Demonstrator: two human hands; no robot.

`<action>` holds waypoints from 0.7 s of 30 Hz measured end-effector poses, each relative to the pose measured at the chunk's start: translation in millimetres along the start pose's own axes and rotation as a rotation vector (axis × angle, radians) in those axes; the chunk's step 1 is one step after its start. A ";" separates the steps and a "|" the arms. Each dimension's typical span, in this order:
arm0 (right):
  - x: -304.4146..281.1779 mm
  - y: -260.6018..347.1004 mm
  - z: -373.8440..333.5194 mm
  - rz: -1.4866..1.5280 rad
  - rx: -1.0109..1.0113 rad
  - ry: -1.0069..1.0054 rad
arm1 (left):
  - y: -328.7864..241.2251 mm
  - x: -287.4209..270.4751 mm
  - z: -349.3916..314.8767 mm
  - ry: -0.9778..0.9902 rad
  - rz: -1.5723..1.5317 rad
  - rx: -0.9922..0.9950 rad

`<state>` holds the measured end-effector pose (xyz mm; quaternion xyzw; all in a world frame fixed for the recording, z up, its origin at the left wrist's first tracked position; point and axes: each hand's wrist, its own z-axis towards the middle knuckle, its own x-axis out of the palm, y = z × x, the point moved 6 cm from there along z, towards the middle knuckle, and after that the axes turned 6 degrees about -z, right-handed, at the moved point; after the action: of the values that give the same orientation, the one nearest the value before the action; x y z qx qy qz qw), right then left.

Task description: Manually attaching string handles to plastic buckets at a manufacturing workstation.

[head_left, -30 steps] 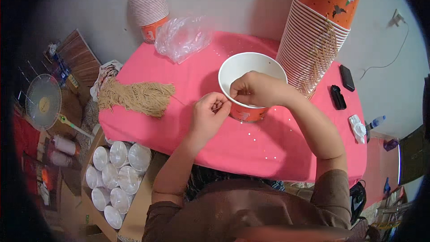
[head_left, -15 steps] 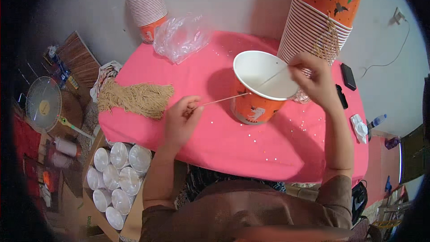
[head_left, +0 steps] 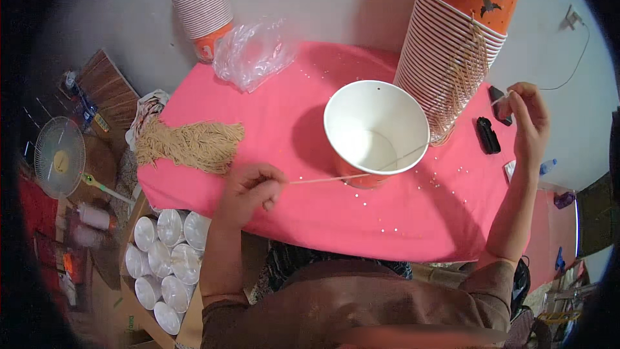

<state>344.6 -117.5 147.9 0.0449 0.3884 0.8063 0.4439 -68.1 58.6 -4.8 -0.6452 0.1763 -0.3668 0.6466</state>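
Bench [head_left: 303, 113], pink cloth, spreads between left grip [head_left: 254, 189] and right grip [head_left: 531, 121]. Tall bucket stack [head_left: 445, 45], orange with tan loops down one side, stands beyond right grip and to its left. Short bucket stack [head_left: 197, 0] is well beyond left grip, a bit to its left.

Single bucket [head_left: 352, 119], white inside, orange outside, sits on bench between the grips: right of left grip and slightly beyond, left of right grip. Looks upright, mouth up. Neither grip touches it; left grip seems nearer, not by much.

Strand bundle [head_left: 190, 145], tan, lies left of left grip and beyond it. Clear plastic bag [head_left: 252, 58] lies farther out past left grip. Black case [head_left: 488, 136] is left of right grip, a touch nearer the body.

Left grip: thumb and fingers pinched together on one end of string [head_left: 323, 180]. Right grip: fingertips pinched on a pale end; palm hidden, can't tell more. String's long axis runs grip to grip, left to right, rising outward, apparently through bucket's near wall.

White dots [head_left: 365, 204] scatter right of left grip.
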 end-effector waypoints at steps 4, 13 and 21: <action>-30.6 1.6 -2.7 -0.055 -0.069 -0.084 | -0.3 17.8 -1.1 0.225 -0.137 -0.023; -10.2 -4.8 -36.7 -0.708 0.084 0.188 | -5.8 76.8 4.2 0.507 0.073 -0.076; 121.4 41.5 -68.9 -0.556 -0.415 0.666 | -5.7 84.8 20.6 0.422 0.348 0.134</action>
<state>214.5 -79.4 94.7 -0.4110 0.3378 0.6879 0.4937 1.6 14.2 23.6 -0.4702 0.3906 -0.3872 0.6902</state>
